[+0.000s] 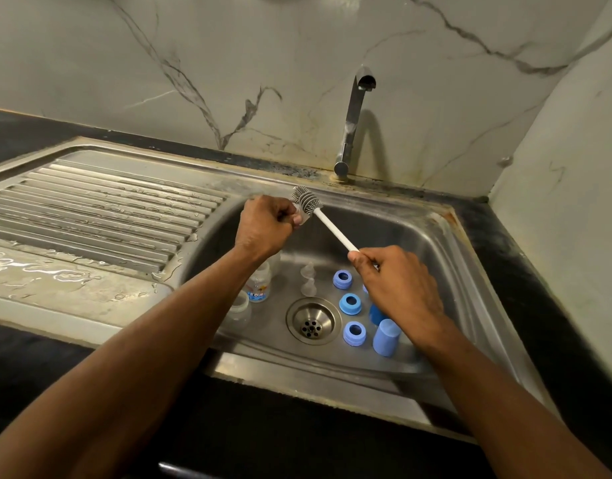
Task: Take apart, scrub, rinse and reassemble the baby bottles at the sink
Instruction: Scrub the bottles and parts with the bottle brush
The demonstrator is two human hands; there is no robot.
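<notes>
My left hand [266, 224] pinches a small clear teat [302, 216] over the sink's back left. My right hand [399, 283] grips the white handle of a bottle brush [327, 223], whose grey bristle head presses against the teat. On the sink floor stand clear bottles [259, 283] [240, 307] under my left forearm, two clear teats [308, 280], three blue collar rings [342, 279] [350, 303] [354, 332] and blue caps [385, 337] [377, 314], one partly hidden by my right hand.
The steel sink [446, 243] has a drain [313, 321] at its middle. A chrome tap [354, 115] rises behind it, with no water running. A wet ribbed draining board [100, 216] lies to the left. Dark counter [525, 271] and marble wall border the right.
</notes>
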